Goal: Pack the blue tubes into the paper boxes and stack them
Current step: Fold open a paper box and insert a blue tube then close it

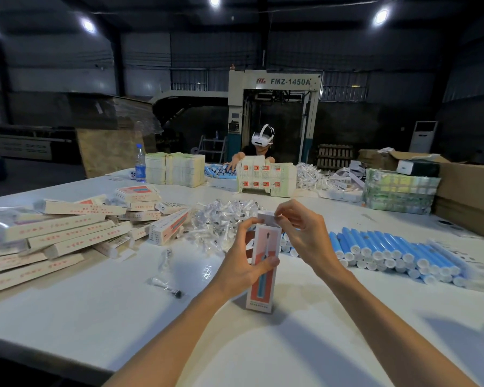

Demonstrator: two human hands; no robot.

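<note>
While the grip of the left hand [245,261] is clamped round the middle of the paper box [263,283], the right hand [299,233] pinches its top flap [266,217] directly above. The box stands upright, long axis vertical, open end up, and seems to rest on the worktop [123,317]. Closing it likely means folding the flap downward. The blue tubes [389,247] lie to the right, their axes running toward the person.

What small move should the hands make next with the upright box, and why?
Probably fold the top flap down and tuck it in. The left hand grips the box upright, and the right hand pinches the flap, which stands open. What is inside cannot be seen.
</note>
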